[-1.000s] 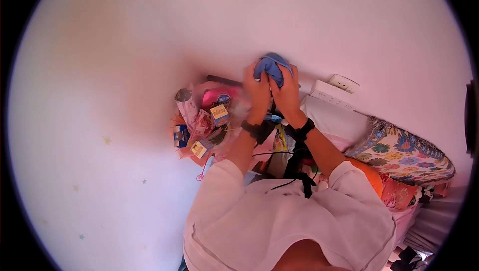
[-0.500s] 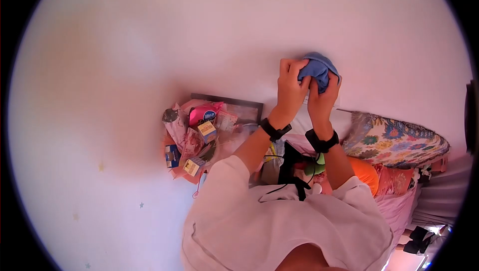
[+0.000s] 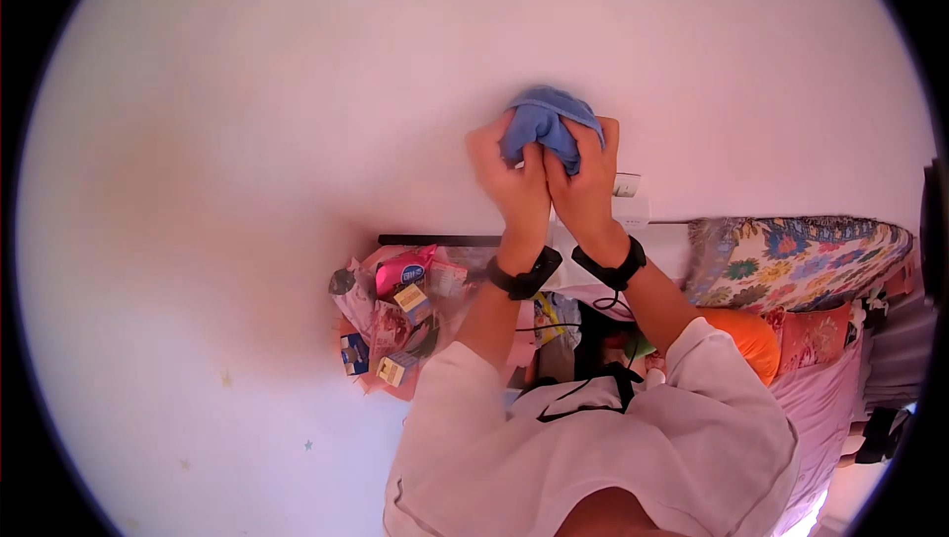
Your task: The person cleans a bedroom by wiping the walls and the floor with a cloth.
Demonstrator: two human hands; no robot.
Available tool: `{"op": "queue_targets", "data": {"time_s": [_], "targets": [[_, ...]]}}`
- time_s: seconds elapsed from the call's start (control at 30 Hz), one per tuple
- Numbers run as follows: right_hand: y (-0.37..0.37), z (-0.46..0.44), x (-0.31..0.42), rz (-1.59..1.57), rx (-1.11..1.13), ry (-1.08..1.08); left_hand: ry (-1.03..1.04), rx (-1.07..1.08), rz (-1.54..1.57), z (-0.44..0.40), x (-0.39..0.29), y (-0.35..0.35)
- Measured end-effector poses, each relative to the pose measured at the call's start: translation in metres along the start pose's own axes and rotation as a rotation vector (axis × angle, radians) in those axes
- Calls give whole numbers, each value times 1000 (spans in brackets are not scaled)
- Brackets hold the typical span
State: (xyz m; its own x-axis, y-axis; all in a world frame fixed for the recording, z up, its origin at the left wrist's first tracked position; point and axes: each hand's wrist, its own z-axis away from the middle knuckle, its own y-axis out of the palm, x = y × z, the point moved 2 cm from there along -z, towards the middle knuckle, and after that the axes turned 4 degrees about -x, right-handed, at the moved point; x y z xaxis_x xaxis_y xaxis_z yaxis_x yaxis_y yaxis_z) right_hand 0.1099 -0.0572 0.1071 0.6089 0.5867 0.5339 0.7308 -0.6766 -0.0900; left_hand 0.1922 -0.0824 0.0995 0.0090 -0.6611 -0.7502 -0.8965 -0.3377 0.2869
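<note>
A crumpled blue cloth is bunched between both hands, at or very near the pale wall; contact with the wall cannot be made out. My left hand grips its left side, slightly smeared by motion. On the other side, my right hand has its fingers bent over the cloth. The thumbs are close together along the cloth's lower edge. Black bands circle both wrists. Just right of my right hand is a wall socket.
Below left stands a clear-sided box of packets and small cartons. A flower-patterned cover lies to the right, above an orange item and pink bedding. Black cords hang near my chest.
Both hands have moved left and a little upward in the view, carrying the cloth. The socket now shows beside my right hand. The view itself has shifted slightly.
</note>
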Motion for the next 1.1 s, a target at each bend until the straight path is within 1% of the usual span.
{"op": "queue_targets", "data": {"time_s": [0.07, 0.17, 0.3, 0.37, 0.4, 0.5, 0.53, 0.63, 0.73, 0.83, 0.87, 0.97, 1.1], "targets": [[-25, -13, -6, 65, -65, -23, 93, 78, -10, 5, -10, 24], [-63, -17, -34, 139, -130, -42, 178, 184, -28, 25, -16, 58], [-102, 14, -73, 203, -159, 34, 147, 307, -25, 72, 4, 77], [-105, 37, -89, 157, -135, 87, 95, 338, -22, 92, 18, 75], [-108, 43, -94, 133, -120, 118, 96, 335, -40, 100, 32, 72], [-101, 41, -86, 125, -3, 85, -53, 312, -61, 104, 49, 57], [-96, 39, -84, 121, 27, 75, -31, 278, -102, 99, 44, 53], [-83, 32, -83, 20, 92, 43, -102, 99, -74, 87, 29, 49], [-84, 0, -67, -108, 85, 55, -75, 41, -23, 69, 7, 62], [-110, -39, -59, -142, 54, -18, -17, 58, 6, 59, -26, 93], [-120, -47, -59, -143, 20, -19, 5, 61, -34, 58, -34, 103], [-150, -62, -70, -113, -109, -33, 144, 146, -12, 63, -45, 136], [-203, -56, -108, 16, -263, -77, 263, 308, -7, 97, -47, 187]]}}
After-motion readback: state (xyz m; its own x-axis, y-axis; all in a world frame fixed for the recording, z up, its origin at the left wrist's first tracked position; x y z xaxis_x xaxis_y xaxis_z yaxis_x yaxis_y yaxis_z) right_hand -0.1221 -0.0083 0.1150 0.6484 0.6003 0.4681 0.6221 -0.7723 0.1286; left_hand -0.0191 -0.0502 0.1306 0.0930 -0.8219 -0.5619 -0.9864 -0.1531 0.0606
